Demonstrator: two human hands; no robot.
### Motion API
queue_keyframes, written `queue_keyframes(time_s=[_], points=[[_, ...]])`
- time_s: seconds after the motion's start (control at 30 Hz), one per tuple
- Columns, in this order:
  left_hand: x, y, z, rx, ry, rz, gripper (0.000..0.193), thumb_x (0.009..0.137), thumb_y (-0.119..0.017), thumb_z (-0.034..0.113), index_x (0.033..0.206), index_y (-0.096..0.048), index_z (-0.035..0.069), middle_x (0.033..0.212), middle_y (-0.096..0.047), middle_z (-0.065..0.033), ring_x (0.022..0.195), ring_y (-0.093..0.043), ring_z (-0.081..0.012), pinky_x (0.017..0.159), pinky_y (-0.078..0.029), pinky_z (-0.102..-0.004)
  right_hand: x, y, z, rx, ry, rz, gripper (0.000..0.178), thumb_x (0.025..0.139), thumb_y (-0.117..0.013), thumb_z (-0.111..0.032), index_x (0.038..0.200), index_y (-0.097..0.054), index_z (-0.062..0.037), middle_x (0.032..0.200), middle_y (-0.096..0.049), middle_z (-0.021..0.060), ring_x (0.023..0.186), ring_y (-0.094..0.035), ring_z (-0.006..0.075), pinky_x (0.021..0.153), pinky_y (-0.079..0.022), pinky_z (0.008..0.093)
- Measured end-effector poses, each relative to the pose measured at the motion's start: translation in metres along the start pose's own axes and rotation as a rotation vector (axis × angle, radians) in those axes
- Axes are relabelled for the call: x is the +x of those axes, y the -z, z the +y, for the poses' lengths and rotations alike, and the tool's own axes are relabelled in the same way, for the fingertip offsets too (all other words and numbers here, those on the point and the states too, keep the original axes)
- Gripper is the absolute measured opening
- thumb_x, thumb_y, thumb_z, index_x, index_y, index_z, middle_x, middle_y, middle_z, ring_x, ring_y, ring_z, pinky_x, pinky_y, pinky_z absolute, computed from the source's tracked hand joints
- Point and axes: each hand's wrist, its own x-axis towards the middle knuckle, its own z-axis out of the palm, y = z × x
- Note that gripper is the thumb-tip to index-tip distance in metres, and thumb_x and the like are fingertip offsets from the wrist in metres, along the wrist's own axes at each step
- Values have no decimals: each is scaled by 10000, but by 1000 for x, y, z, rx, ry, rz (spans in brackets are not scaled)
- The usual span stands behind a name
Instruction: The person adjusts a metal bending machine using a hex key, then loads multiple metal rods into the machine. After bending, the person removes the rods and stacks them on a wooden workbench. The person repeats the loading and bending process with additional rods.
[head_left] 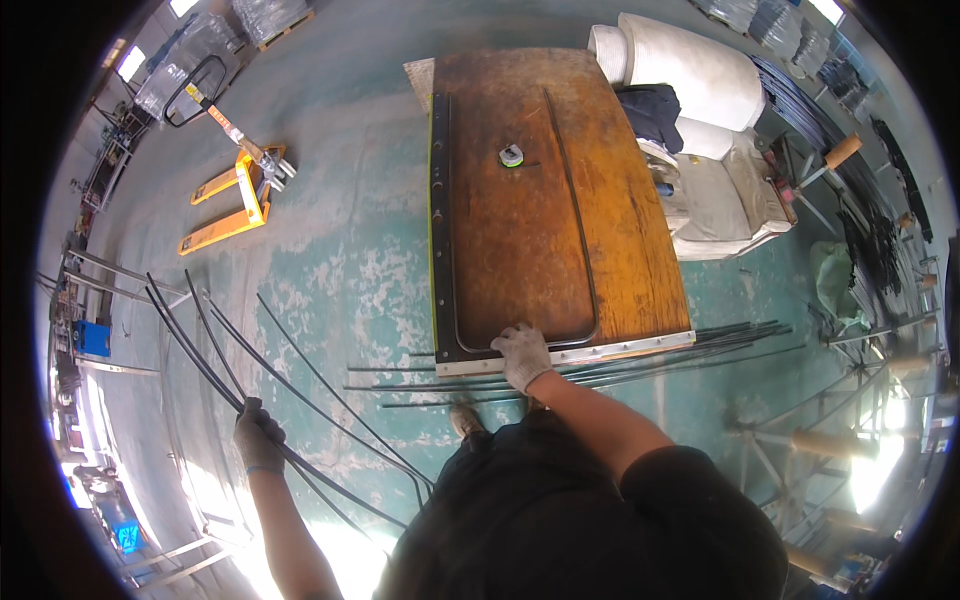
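My left hand [258,437], in a grey work glove, is closed round some long thin dark rods [330,487] at the left, above the floor. In a pale glove, my right hand [523,357] lies at the near edge of a wooden table, its fingers curled over the near side of a U-shaped dark rod [577,215]. That bent rod lies flat on the brown tabletop [510,240], its rounded corners toward me. A dark strip with holes [440,220] runs along the table's left edge, and a pale metal bar [620,350] along its near edge. What my right palm covers is hidden.
A small tape measure [511,156] sits on the tabletop. Several more dark rods [720,340] extend across the floor below the table. Large white rolls [690,75] and a dark cloth [652,112] are to its right. A yellow pallet truck [235,195] stands far left.
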Motion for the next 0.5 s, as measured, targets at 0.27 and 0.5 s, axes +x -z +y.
queue_keyframes(time_s=[0.27,0.5], points=[[-14,-18,9,32,-11,-11,183,1122,-734,258,1026,-655,124,682,-430,71,506,-383,-95,465,-297,-302,-16,10,-31,-1,19,-12,153,945,-807,-277,1041,-827,-159,1123,-771,54,1161,-690,312,969,-538,499],[-14,-30,10,215,-121,-86,225,1123,-738,266,987,-611,139,682,-432,71,501,-382,-91,461,-288,-303,-10,4,-38,-125,23,-130,190,941,-796,-275,1084,-814,-151,1136,-758,38,1179,-687,280,964,-535,469]])
